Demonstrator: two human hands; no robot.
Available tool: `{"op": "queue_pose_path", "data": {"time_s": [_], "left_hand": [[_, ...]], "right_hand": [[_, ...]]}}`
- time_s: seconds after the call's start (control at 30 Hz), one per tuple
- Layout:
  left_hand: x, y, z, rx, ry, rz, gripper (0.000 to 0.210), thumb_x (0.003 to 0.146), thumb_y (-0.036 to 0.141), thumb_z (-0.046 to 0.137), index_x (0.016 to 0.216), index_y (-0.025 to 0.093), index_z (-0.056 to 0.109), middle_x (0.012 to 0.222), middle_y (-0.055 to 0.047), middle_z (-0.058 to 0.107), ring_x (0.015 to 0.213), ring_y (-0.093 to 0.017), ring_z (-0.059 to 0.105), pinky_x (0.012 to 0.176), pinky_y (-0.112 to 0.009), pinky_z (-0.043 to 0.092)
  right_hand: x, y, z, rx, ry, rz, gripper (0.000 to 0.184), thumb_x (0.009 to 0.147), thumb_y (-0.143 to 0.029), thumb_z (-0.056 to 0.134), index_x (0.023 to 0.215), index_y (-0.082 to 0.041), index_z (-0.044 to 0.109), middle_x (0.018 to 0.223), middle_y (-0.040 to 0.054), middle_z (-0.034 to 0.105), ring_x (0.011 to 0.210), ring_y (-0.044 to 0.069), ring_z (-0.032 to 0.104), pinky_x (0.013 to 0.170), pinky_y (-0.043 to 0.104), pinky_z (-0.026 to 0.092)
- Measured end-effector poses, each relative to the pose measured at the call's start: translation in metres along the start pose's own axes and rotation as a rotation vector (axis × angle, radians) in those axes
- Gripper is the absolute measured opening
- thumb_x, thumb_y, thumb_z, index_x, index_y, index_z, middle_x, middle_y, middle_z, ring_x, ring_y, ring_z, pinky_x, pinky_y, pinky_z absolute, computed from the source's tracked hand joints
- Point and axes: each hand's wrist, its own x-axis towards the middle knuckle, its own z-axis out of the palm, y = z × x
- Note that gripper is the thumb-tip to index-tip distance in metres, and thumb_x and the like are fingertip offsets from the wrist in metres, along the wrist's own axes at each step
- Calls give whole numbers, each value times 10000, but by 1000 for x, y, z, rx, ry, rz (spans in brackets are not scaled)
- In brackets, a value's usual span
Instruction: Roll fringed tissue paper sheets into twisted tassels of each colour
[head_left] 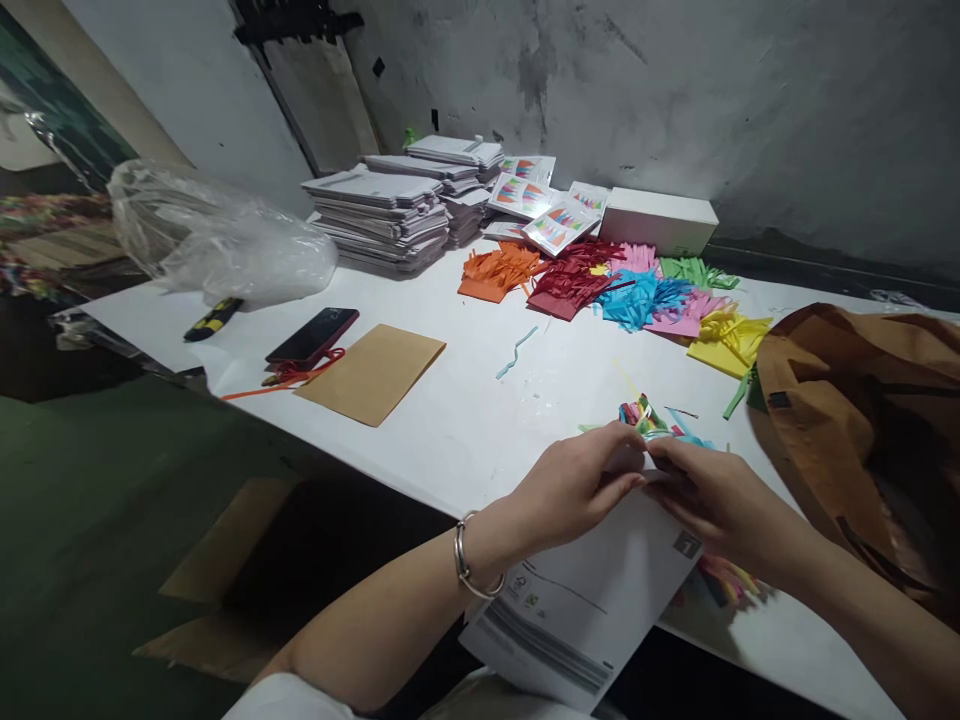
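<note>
A white printed packet (570, 600) with a grey "1" square and dark printed stripes hangs tilted over the table's front edge. At its upper edge, my left hand (574, 480) pinches with thumb and fingers. Close against it, my right hand (716, 490) grips the same edge, its fingertips partly hidden. Just beyond my fingers show multicoloured paper strips (637, 412); I cannot tell whether they touch the packet. More coloured fringe (727, 580) lies below my right hand, partly covered by the packet.
Fringed paper bundles (566, 280) lie along the back, before a white box (660, 222) and printed packs (559, 222). Stacked white packets (379, 220) and a plastic bag (225, 240) stand left. A brown envelope (375, 375), phone (313, 338) and cutter (214, 318) lie nearer. A brown bag (817, 400) stands right.
</note>
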Motion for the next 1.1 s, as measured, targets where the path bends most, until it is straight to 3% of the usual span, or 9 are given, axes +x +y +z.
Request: {"op": "queue_pose_path", "data": {"time_s": [0.2,0.63,1.1], "left_hand": [[-1,-1,1,1,6,-13,158,943,209,573,1096,220,533,1004,-45,721,866,-191,671,736,-305,512],[-1,1,-2,80,-17,-24,194,964,264,573,1142,220,509,1035,-55,705,865,-207,658,720,-327,492],[0,1,-3,75,-26,-43,219,966,272,573,1168,217,509,1088,-75,711,892,-221,671,735,-343,499]], "right_hand": [[0,0,-2,60,-22,-18,112,978,-248,455,1054,-246,537,890,15,654,758,177,609,645,271,438],[-2,20,10,-135,31,-98,158,943,-209,447,1087,-271,422,846,-32,607,691,151,621,595,239,422],[2,17,6,-182,26,-88,98,921,-180,442,959,-261,402,732,-53,504,588,137,499,556,223,371]]}}
